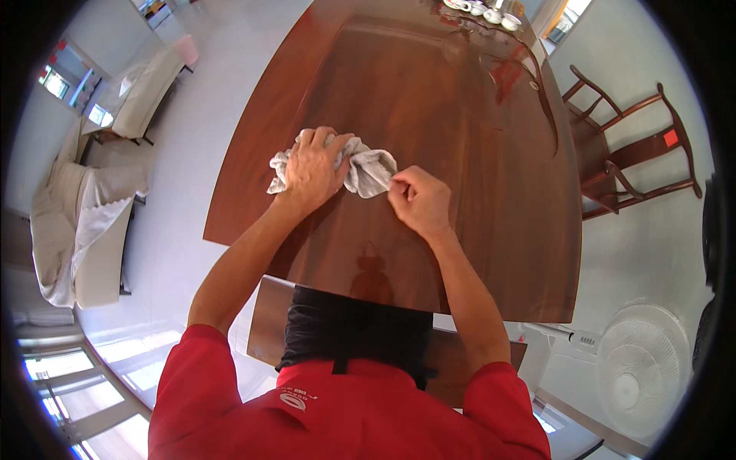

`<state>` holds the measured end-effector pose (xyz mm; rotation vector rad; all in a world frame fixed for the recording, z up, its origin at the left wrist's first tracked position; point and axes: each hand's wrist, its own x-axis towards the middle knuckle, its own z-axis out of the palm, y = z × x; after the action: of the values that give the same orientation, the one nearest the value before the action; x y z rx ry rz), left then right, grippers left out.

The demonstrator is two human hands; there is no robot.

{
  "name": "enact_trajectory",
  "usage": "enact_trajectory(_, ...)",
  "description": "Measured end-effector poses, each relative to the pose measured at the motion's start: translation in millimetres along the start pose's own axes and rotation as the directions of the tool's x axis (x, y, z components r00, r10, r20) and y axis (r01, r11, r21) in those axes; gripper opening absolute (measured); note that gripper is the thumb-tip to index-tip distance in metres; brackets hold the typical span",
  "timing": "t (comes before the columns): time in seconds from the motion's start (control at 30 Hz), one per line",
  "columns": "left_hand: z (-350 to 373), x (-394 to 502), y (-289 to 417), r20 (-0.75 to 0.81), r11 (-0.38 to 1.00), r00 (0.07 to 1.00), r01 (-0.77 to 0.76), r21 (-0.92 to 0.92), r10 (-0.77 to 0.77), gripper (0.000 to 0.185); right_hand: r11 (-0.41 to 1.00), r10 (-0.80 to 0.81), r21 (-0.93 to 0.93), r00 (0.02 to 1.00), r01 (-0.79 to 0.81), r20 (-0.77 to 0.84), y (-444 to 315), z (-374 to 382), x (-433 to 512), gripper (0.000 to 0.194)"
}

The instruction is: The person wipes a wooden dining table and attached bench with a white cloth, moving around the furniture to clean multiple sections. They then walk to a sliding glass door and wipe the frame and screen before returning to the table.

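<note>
A crumpled pale cloth [371,172] lies on the glossy dark wooden table [402,103], left of its middle. My left hand [313,167] rests on top of the bunched cloth with its fingers bent over it. At the cloth's right edge, my right hand [422,198] is curled, its thumb and forefinger pinching the border of the fabric. The palm side of both hands is mostly hidden. Part of the cloth sticks out to the left of my left hand.
White teaware [493,15] stands at the table's far end. A wooden armchair [638,155] is at the right, a white fan [641,368] at the lower right. Covered sofas [92,230] stand at the left. A wooden bench [460,356] is close to my body.
</note>
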<state>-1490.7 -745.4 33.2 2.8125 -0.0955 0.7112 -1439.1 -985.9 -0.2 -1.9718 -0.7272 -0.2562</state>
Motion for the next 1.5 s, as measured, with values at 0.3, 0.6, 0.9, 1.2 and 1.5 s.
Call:
enact_trajectory(0.3,89,149,-54,0.020,0.960,0.970,0.238,0.149,-0.243,0.041,0.998,-0.066,-0.009,0.993,0.068,0.102,-13,-4,3,0.014)
enact_trajectory(0.6,181,317,-107,-0.107,0.805,0.826,0.564,0.187,-0.554,0.053,0.997,-0.068,-0.020,0.987,0.071,0.144,-9,-8,8,0.017)
enact_trajectory(0.9,267,418,-4,-0.078,0.968,0.972,0.229,0.104,-0.221,0.041,0.996,-0.024,0.092,0.993,0.014,0.118,-9,-7,11,0.017)
enact_trajectory(1.2,214,375,33,0.259,0.980,0.946,-0.200,-0.008,0.195,0.032,0.996,-0.038,0.079,0.993,0.029,0.113,-7,-4,10,0.016)
enact_trajectory(1.5,159,270,102,0.393,0.877,0.784,-0.431,-0.211,0.480,0.031,1.000,-0.011,0.017,0.994,0.010,0.108,-2,5,4,0.014)
